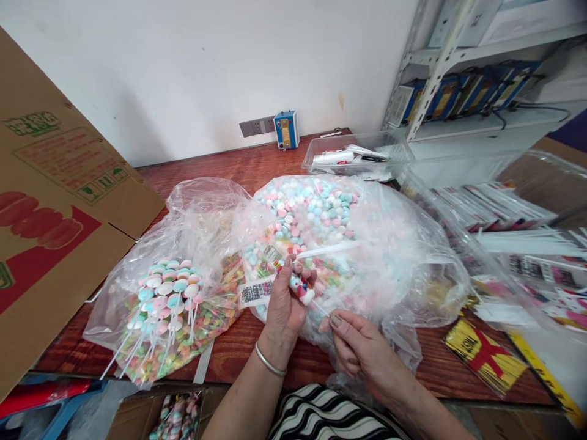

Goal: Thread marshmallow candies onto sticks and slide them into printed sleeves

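Observation:
My left hand (287,302) is closed around a small white candy figure (301,289) with red and blue details, above the middle of the table. A thin white stick (323,309) runs from the figure's lower end toward my right hand (358,345), which pinches its end between thumb and forefinger. Just behind my hands lies a big clear bag (389,244) with pastel pink, blue and white candies (316,211). To the left, several pastel candies on white sticks (172,293) rest on another clear bag (183,360) with small colourful candies inside.
A cardboard box (68,201) stands at left. At right are a clear bin (486,159) of flat packets, a clear tray (316,146) and a yellow-and-red packet (483,354). A small blue device (287,129) stands by the wall. An open carton (132,418) sits below the table's edge.

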A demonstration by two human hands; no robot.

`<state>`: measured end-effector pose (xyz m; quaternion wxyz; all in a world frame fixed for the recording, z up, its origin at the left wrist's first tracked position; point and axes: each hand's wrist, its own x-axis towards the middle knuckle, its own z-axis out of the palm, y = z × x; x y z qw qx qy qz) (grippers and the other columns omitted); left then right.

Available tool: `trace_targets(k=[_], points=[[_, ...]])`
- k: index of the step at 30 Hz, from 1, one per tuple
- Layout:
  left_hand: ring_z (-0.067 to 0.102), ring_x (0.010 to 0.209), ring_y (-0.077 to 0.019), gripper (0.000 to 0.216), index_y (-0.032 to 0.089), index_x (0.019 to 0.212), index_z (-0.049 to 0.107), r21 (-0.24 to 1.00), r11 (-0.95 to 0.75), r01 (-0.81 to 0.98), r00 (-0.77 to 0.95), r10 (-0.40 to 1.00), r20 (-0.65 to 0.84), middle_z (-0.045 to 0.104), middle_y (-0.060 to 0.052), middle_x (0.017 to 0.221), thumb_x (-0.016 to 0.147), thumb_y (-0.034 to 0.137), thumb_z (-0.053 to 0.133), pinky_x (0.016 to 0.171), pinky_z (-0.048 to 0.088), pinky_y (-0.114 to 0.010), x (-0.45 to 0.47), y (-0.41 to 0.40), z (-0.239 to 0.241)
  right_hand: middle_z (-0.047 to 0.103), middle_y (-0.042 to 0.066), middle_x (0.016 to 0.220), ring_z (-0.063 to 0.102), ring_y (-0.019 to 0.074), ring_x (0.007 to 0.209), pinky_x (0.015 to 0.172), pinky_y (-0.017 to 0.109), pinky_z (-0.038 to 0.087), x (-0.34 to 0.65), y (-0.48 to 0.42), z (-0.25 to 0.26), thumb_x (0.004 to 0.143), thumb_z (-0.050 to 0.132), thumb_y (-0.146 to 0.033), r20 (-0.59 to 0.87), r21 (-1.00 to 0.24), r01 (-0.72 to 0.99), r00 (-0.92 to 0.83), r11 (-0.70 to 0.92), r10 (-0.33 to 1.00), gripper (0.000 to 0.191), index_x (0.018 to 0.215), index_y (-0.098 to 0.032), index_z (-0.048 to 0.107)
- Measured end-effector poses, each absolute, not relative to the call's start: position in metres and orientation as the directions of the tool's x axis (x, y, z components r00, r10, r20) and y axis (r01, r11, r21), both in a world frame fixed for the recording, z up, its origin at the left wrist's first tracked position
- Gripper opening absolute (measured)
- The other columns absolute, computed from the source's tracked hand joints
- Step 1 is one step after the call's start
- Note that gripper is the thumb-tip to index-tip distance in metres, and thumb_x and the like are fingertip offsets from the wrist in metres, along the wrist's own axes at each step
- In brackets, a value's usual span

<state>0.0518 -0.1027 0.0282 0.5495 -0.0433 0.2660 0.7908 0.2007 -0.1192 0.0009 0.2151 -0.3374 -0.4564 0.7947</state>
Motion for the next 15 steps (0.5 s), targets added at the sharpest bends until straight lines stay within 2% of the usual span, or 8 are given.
trace_targets(k=[2,4,6,8,10,11,15], points=[[0.05,0.049,-0.0033,0.009,0.015,0.081,0.061,0.349,-0.276,-0.896,-0.403,0.835,-0.374,0.052,0.007,0.061,0.082,0.018,0.07,0.064,0.053,-0.021,0.048,-0.101,0.029,0.033,-0.01,0.047,0.025,0.0088,0.039,0.041,0.022,0.026,0.203,-0.121,0.002,0.093,0.044,-0.051,-0.261,-0.949,0.043,-0.659,-0.311,0.705,0.034,0.083,-0.021,0.056],[0.049,0.048,-0.0039,0.014,0.016,0.076,0.058,0.338,-0.282,-0.898,-0.411,0.811,-0.416,0.049,0.007,0.059,0.082,0.02,0.07,0.058,0.052,-0.019,0.048,-0.099,0.031,0.046,-0.005,0.054,0.04,0.0111,0.046,0.047,0.023,0.031,0.207,-0.122,0.001,0.096,0.041,-0.042,-0.084,-0.982,0.186,-0.62,0.042,0.78,0.031,0.08,-0.02,0.057],[0.051,0.05,-0.0062,0.018,0.016,0.074,0.056,0.343,-0.278,-0.897,-0.422,0.77,-0.48,0.048,0.006,0.058,0.084,0.024,0.069,0.057,0.052,-0.021,0.051,-0.098,0.034,0.056,0.0,0.061,0.049,0.0138,0.053,0.053,0.026,0.032,0.209,-0.124,-0.002,0.096,0.041,-0.031,0.143,-0.847,0.335,-0.603,0.413,0.785,0.028,0.08,-0.019,0.06],[0.051,0.049,-0.0066,0.019,0.016,0.074,0.056,0.342,-0.274,-0.899,-0.424,0.741,-0.52,0.047,0.006,0.056,0.087,0.027,0.065,0.057,0.052,-0.021,0.059,-0.098,0.034,0.058,0.002,0.059,0.051,0.0157,0.052,0.053,0.028,0.03,0.209,-0.125,-0.005,0.096,0.04,-0.025,0.302,-0.646,0.436,-0.609,0.627,0.734,0.027,0.084,-0.017,0.063],[0.048,0.047,-0.0052,0.019,0.016,0.076,0.057,0.34,-0.27,-0.901,-0.419,0.747,-0.516,0.046,0.006,0.056,0.089,0.029,0.062,0.058,0.052,-0.021,0.068,-0.1,0.032,0.059,0.004,0.058,0.053,0.0168,0.052,0.053,0.029,0.031,0.207,-0.124,-0.008,0.097,0.038,-0.023,0.352,-0.543,0.483,-0.612,0.687,0.708,0.029,0.088,-0.016,0.064],[0.047,0.046,-0.0047,0.019,0.016,0.077,0.057,0.343,-0.263,-0.902,-0.413,0.762,-0.499,0.047,0.006,0.056,0.089,0.03,0.063,0.059,0.053,-0.021,0.072,-0.102,0.031,0.06,0.004,0.06,0.055,0.017,0.053,0.053,0.028,0.032,0.206,-0.124,-0.009,0.097,0.036,-0.023,0.339,-0.551,0.487,-0.611,0.678,0.715,0.029,0.088,-0.015,0.063],[0.055,0.056,-0.0075,0.022,0.014,0.082,0.06,0.35,-0.229,-0.908,-0.376,0.816,-0.44,0.054,0.003,0.063,0.088,0.035,0.064,0.068,0.056,-0.026,0.076,-0.106,0.026,0.059,0.002,0.066,0.053,0.0146,0.056,0.055,0.026,0.035,0.204,-0.12,-0.004,0.1,0.034,-0.029,0.175,-0.779,0.399,-0.603,0.484,0.778,0.03,0.084,-0.018,0.057]])
